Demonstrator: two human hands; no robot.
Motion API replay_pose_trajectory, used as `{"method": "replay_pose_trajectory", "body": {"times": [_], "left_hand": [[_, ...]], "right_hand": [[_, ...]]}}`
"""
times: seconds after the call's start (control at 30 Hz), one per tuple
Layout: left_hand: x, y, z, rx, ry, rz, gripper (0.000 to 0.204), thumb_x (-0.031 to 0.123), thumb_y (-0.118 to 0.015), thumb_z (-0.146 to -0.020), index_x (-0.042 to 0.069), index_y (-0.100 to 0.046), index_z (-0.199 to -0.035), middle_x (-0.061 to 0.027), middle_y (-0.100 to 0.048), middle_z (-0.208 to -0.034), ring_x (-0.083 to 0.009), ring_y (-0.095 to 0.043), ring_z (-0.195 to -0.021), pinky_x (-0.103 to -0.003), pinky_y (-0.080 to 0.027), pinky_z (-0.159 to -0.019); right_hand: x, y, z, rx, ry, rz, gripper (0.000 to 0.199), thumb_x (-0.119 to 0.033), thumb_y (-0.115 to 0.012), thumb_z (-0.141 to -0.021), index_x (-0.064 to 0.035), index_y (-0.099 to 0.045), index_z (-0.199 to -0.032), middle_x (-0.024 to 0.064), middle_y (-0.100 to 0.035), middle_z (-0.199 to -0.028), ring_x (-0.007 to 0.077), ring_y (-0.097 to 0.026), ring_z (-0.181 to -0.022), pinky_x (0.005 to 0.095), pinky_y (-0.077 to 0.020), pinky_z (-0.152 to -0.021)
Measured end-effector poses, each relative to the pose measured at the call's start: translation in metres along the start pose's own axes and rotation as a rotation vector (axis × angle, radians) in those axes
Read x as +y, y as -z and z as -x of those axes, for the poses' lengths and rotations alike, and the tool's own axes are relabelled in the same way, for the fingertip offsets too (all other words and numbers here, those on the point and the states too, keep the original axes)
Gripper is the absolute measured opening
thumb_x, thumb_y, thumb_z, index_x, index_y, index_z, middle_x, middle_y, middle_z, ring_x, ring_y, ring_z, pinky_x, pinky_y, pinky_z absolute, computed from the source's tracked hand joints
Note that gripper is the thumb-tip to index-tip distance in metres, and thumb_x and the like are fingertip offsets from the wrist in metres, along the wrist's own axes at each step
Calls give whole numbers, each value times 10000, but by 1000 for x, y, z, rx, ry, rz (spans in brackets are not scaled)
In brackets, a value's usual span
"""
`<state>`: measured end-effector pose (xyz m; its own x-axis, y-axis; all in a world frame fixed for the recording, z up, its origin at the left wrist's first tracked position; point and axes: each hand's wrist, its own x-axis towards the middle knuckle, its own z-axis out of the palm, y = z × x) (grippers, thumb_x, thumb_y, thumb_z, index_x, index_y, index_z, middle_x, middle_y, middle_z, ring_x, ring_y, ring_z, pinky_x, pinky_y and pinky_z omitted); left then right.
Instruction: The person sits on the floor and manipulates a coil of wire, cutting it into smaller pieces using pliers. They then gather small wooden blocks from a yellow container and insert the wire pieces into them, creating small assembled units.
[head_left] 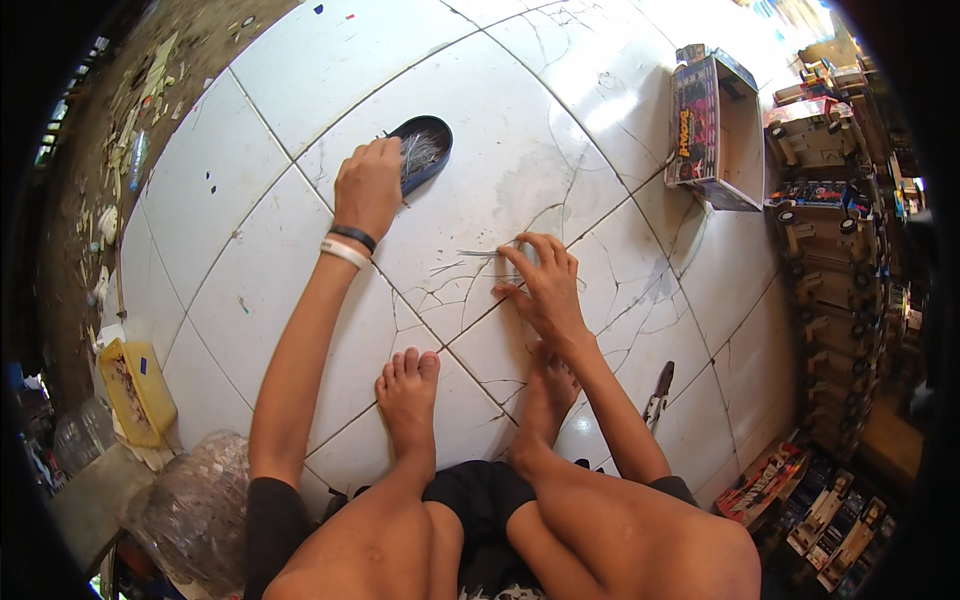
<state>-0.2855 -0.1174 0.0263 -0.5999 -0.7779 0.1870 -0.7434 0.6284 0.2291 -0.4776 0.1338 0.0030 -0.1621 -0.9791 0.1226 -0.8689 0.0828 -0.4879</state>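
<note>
Head view, looking straight down at cracked white floor tiles (560,130), with bare legs and feet (410,395) stretched out from six o'clock. Left hand (368,185) reaching up toward eleven o'clock, resting on the near rim of a small dark tray (432,128), fingers curled over a heap of thin metal pins (420,152) lying in it; whether anything is pinched there cannot be told, since the back of the hand hides the fingertips. Tray kept an arm's reach out, likely so the loose pins stay gathered in one place and not scattered over the tiles. Right hand (543,285) near the centre, flat and low to the floor, thumb and forefinger narrowed at a few loose pins (480,256) spread on the tile just at its nine o'clock side, the other fingers splayed for steadiness. Those pins laid roughly side by side and pointing the same way, probably to be picked off singly. Pliers (660,392) lying on the floor at four o'clock from the right hand, beside the right shin, within easy grasp. Open cardboard box (712,120) tipped on its side at one o'clock, mouth facing right. Rows of toy trucks (825,215) stacked along the three o'clock edge. Yellow container (135,390) and a clear plastic bag (195,510) at eight o'clock, well apart from both hands.
</note>
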Motion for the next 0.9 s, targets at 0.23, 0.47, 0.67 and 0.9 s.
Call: {"method": "replay_pose_trajectory", "body": {"times": [0.23,0.47,0.67,0.9], "left_hand": [[41,8,93,209,74,368,244,74,-711,-973,14,-706,-1209,-167,-728,-1165,-378,-679,-1075,-454,-546,-944],[61,-10,149,-53,61,654,558,8,-760,-870,17,-633,-1414,-211,-643,-1354,-407,-618,-1241,-459,-518,-1074],[51,1,161,-77,79,732,569,-49,-722,-872,27,-629,-1429,-199,-645,-1363,-396,-614,-1269,-453,-520,-1088],[60,-18,167,-19,182,682,461,-83,-701,-898,23,-688,-1346,-152,-735,-1146,-322,-702,-1068,-419,-582,-938]], "right_hand": [[-1,-12,-3,75,7,-114,175,-113,-829,-851,-141,-788,-1019,17,-696,-1047,262,-642,-1046,415,-527,-880],[-14,-23,-26,69,72,-150,175,-78,-839,-842,-117,-792,-1005,47,-711,-1021,272,-666,-967,408,-552,-842],[-14,-6,-18,123,-135,-281,346,-64,-828,-838,-110,-761,-1174,85,-718,-1113,299,-668,-1001,411,-565,-890],[-31,-24,-3,91,-72,-144,247,-35,-794,-863,-108,-792,-1099,35,-722,-1062,265,-677,-963,396,-584,-817]]}}
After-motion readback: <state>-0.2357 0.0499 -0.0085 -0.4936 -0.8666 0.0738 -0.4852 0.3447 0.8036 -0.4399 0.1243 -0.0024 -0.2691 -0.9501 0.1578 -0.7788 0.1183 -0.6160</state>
